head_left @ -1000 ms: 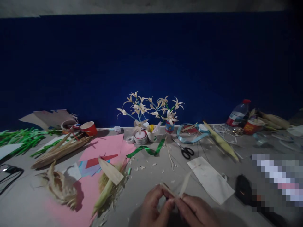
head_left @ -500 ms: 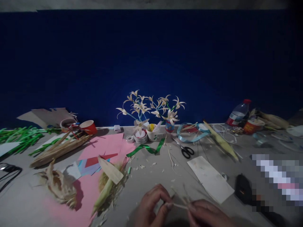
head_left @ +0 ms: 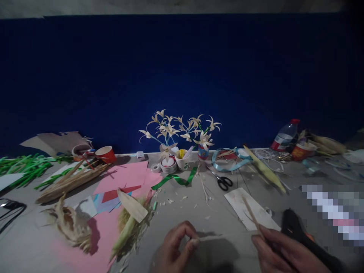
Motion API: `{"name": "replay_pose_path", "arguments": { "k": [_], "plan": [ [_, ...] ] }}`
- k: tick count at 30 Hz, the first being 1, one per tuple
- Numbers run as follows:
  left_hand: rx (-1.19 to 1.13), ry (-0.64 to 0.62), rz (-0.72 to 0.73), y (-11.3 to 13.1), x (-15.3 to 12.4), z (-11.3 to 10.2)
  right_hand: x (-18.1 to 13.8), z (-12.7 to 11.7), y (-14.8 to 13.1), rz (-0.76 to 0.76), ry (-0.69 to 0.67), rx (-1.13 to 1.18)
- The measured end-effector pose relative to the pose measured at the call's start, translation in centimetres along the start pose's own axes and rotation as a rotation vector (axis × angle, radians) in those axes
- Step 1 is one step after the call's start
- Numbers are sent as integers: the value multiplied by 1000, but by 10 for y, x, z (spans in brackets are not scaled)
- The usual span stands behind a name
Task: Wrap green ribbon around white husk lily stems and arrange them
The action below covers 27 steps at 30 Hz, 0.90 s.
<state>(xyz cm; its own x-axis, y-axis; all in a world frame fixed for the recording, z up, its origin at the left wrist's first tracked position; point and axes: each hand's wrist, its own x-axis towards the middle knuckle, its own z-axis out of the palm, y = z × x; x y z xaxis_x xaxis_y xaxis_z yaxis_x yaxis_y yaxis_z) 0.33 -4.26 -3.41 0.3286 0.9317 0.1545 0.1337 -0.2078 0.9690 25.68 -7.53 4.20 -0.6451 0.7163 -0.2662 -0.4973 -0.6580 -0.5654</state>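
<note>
Thumb and forefinger of my left hand (head_left: 179, 246) are pinched on one end of a thin pale strand (head_left: 224, 236). This strand stretches almost level across to my right hand (head_left: 284, 248) and is blurred. My right hand is closed around a thin straw-coloured husk strip (head_left: 250, 210), which sticks up and to the left from the fingers. Under the strip's upper end lies a white paper (head_left: 241, 201). A black glue gun (head_left: 292, 223) rests just behind my right hand, partly hidden by it.
Husk flowers (head_left: 167, 129) stand in small cups at the back. Black-handled scissors (head_left: 224, 183) and green ribbon (head_left: 178, 180) lie before them. To the left are pink paper (head_left: 127, 174), dry corn husks (head_left: 74, 227) and green pipe cleaners (head_left: 28, 170). A bottle (head_left: 286, 134) leans at back right.
My right hand has moved right, away from my left hand, and the gap between them has widened with a strand across it. The husk strip now points up. My left hand has shifted slightly left.
</note>
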Motion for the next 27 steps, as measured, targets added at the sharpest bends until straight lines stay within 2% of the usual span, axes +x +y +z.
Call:
{"name": "replay_pose_path", "arguments": {
  "k": [2,4,6,7,9,11,13,14,17,19,21,23,25,27],
  "plan": [
    [-91,13,-78,-4,1,1,-6,-1,-13,-83,-29,79],
    [-228,40,-156,-7,2,3,-11,-4,-25,-289,84,92],
    [-350,72,-203,-10,3,4,-13,-11,-31,-530,374,-31],
    [-390,86,-210,-10,3,5,-12,-16,-30,-602,535,-152],
    [-449,107,-197,-8,3,6,-5,-30,-19,-599,760,-454],
    [-497,123,-172,-5,2,7,7,-45,0,-462,803,-782],
    [-531,146,-123,-4,1,8,20,-59,18,-491,835,-1065],
    [-540,150,-90,-5,0,9,25,-64,24,-460,819,-1173],
    [-526,122,33,-7,0,8,36,-69,29,-437,797,-1415],
    [-493,89,116,-7,0,7,40,-62,26,-515,815,-1510],
    [-444,66,204,-3,0,5,43,-46,23,-613,815,-1434],
    [-366,46,302,3,1,4,45,-25,23,-638,765,-1110],
    [-258,20,392,8,1,5,49,-3,25,-548,665,-741],
    [-155,-4,451,12,1,5,52,15,28,-546,591,-644]
  ]
}}
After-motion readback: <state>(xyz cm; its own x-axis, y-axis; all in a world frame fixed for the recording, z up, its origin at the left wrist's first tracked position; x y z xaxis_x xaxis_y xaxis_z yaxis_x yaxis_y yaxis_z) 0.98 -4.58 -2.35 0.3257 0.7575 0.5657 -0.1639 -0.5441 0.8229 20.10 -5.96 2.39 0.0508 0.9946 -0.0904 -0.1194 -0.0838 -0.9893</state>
